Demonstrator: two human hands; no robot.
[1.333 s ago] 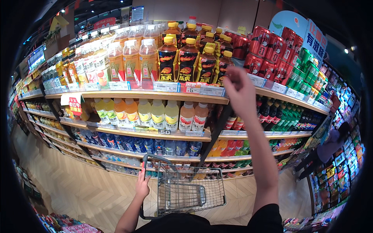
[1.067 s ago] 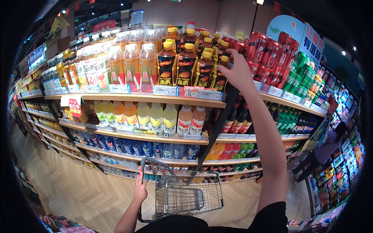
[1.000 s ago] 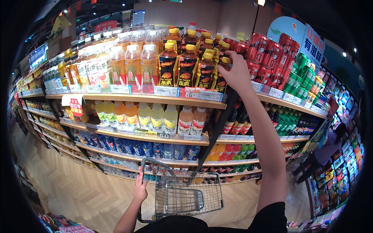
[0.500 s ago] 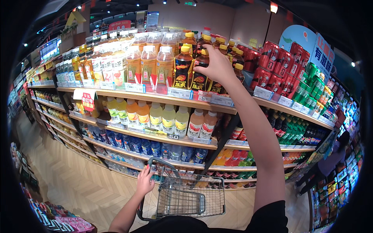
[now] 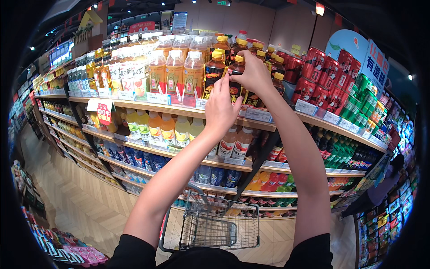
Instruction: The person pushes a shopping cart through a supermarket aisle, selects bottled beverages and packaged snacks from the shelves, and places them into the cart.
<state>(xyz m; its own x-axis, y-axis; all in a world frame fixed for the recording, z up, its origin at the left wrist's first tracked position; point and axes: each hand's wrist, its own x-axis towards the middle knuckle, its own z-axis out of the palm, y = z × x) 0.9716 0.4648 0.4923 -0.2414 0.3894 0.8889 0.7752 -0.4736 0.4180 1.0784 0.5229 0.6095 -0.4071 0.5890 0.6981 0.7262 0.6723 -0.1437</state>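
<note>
My right hand [image 5: 253,76] grips the upper part of a dark bottle [image 5: 234,69] with a yellow cap in the top shelf's front row, its thumb and fingers around it. My left hand [image 5: 222,105] is raised just below and left of it, fingers extended, fingertips at that bottle; whether they touch it I cannot tell. The bottle's lower part is partly hidden by my hands. Similar dark bottles [image 5: 214,71] stand around it, and amber bottles with clear caps [image 5: 174,74] are to the left.
A wire shopping cart [image 5: 219,224] stands below my arms. Red cans [image 5: 309,71] and green cans are stacked to the right. The shelf edge [image 5: 152,106] runs across, with more drinks on lower shelves. A person in purple [image 5: 383,188] is at the far right.
My left hand has left the cart handle and risen to the bottle. My right hand has moved left from the row's end onto this bottle and closed on it.
</note>
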